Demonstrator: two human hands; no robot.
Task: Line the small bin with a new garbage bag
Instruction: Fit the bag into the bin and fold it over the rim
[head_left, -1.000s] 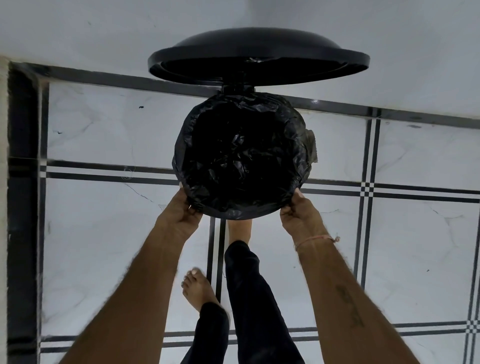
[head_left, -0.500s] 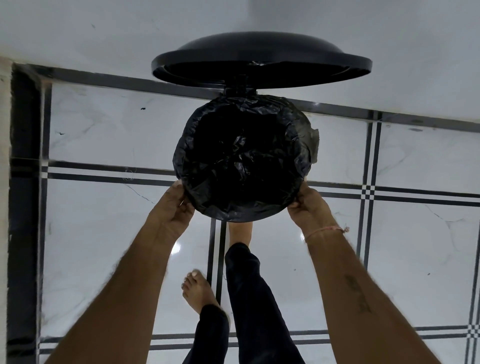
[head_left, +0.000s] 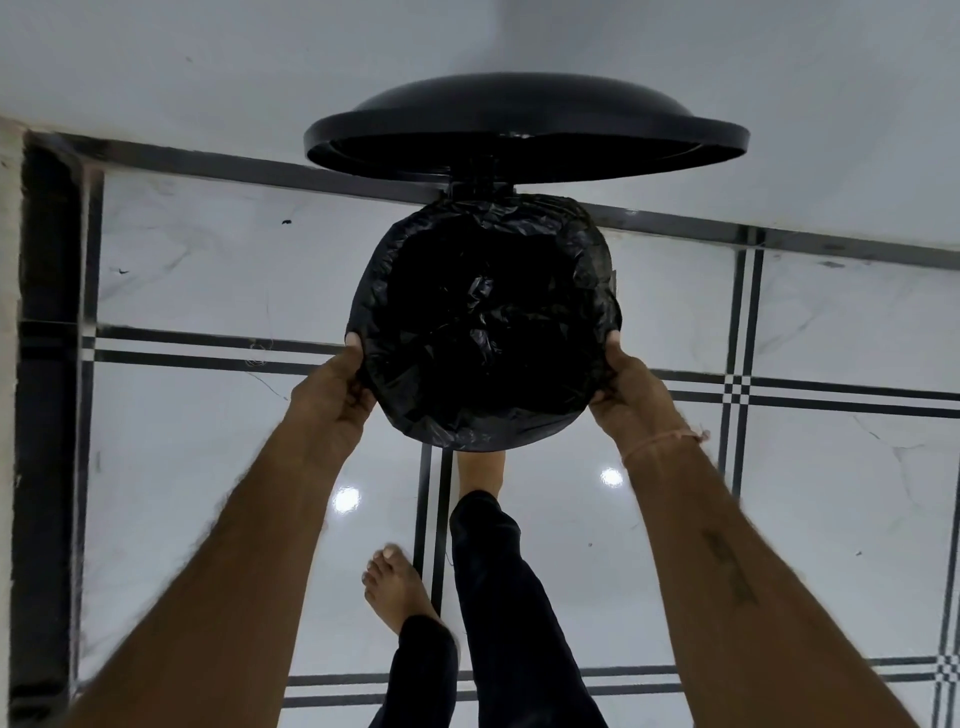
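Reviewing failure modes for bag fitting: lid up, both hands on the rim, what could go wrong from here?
1. The lid seems held open by the foot in front of the bin; if the foot lifts, the lid may drop onto the left hand and right hand.
2. The garbage bag is crumpled inside; trapped air may pull its folded edge off the rim.

The garbage bag (head_left: 483, 332) is crinkled glossy black, the lid (head_left: 524, 130) black too. The floor (head_left: 831, 467) is white marble-veined tile — crossed by paired black lines. Trousers (head_left: 498, 597) — black.
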